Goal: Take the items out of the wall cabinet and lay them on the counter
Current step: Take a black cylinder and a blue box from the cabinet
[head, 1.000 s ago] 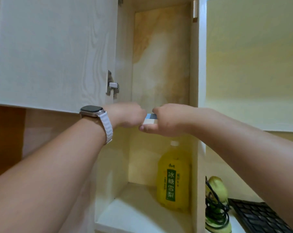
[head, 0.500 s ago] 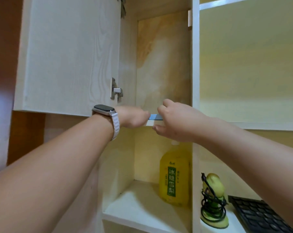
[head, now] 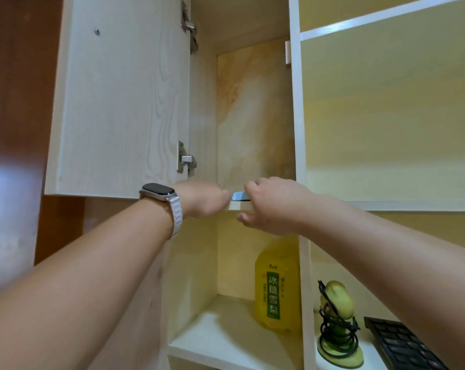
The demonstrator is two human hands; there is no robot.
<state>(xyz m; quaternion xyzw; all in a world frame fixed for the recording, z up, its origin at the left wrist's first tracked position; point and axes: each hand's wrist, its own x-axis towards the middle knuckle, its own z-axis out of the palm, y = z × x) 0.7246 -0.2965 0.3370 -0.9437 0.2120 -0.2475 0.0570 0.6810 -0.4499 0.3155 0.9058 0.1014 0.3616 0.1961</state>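
Cabinet shelf (head: pixel 239 206) bears a flat blue item (head: pixel 239 196), gripped by curled left hand (head: pixel 202 198) and right hand (head: pixel 274 206).

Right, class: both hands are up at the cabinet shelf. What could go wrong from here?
The flat blue item sits at the edge of the upper shelf between the left hand and right hand, mostly hidden; a weak grip could let it slip. It might then hit the yellow drink bottle on the lower shelf.

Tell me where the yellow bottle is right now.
In the head view, the yellow bottle stands on the lower shelf, against the right wall, below the right hand.
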